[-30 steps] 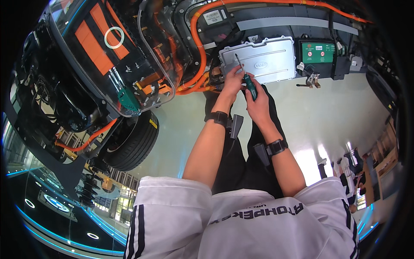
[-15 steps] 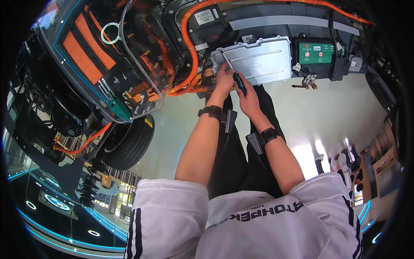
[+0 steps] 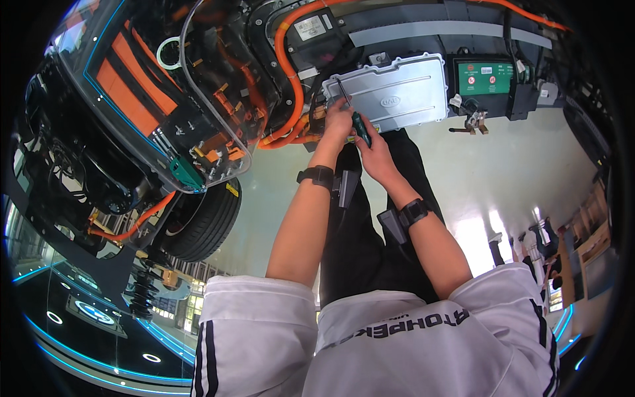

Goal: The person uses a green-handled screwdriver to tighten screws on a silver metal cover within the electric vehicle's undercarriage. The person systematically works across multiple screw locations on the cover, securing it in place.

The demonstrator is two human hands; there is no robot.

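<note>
A screwdriver (image 3: 361,130) with a dark green handle is in my right hand (image 3: 378,155), its fingers wrapped round the handle. The thin shaft slants up and left to the left edge of a silver metal cover (image 3: 417,89) with a ribbed top. My left hand (image 3: 338,123) is beside that edge, fingers bent together at the shaft in front of the handle; its fingertips are partly hidden. Just left of it run thick orange cables (image 3: 283,134). The screwdriver's tip is too small to make out clearly.
Left stands a cutaway vehicle part under a transparent cover (image 3: 243,170), with orange blocks and a green tool (image 3: 186,173). Below it is a tyre (image 3: 211,225). Right of the silver cover are a green labelled panel (image 3: 486,79) and a brass-ended bracket (image 3: 475,122).
The screwdriver's handle and my right hand have shifted slightly left, and the handle stands a little steeper. My left hand has also moved slightly left, staying near the shaft.
</note>
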